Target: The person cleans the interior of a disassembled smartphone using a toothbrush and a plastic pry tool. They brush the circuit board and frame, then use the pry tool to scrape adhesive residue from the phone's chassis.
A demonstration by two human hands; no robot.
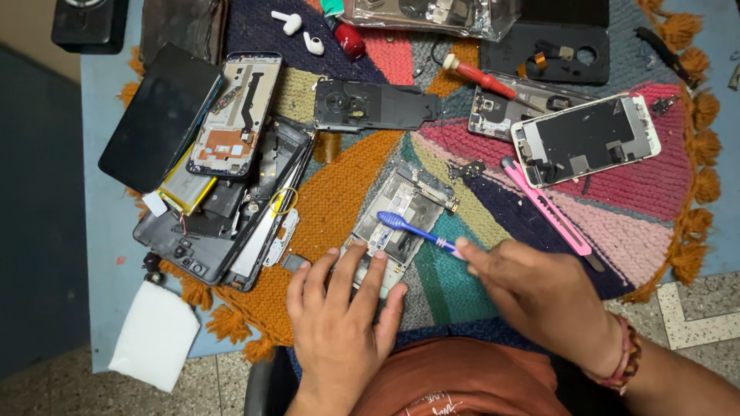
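1. Nearest the desk's front edge, the left hand [339, 316] lies flat, fingers spread, pressing down the lower end of an opened phone frame [401, 219] on the multicoloured woven mat [339, 192].
2. Beside it, the right hand [539, 296] comes in from the right, a beaded band at the wrist, fingers pinched around the handle of a blue toothbrush [412, 229]; the brush head rests on the frame's exposed inner parts.
3. Just right of the frame, a pink utility knife [547, 208] lies slantwise on the mat.
4. At the front left corner, a white folded cloth [154, 335] hangs partly over the blue desk [100, 231].
5. Along the left edge, a heap of dismantled phones: a dark rear shell [200, 239], a yellowish battery [187, 189], a bare midframe [235, 115] and a black screen panel [158, 115].
6. Mid-mat, a black camera cover plate [370, 105]; to its right a white-framed phone body [586, 139] overlapping another opened handset [501, 108].
7. Toward the far edge, a red-handled screwdriver [482, 77], two white earbuds [301, 32] and a clear plastic bag [432, 15] holding phone parts.
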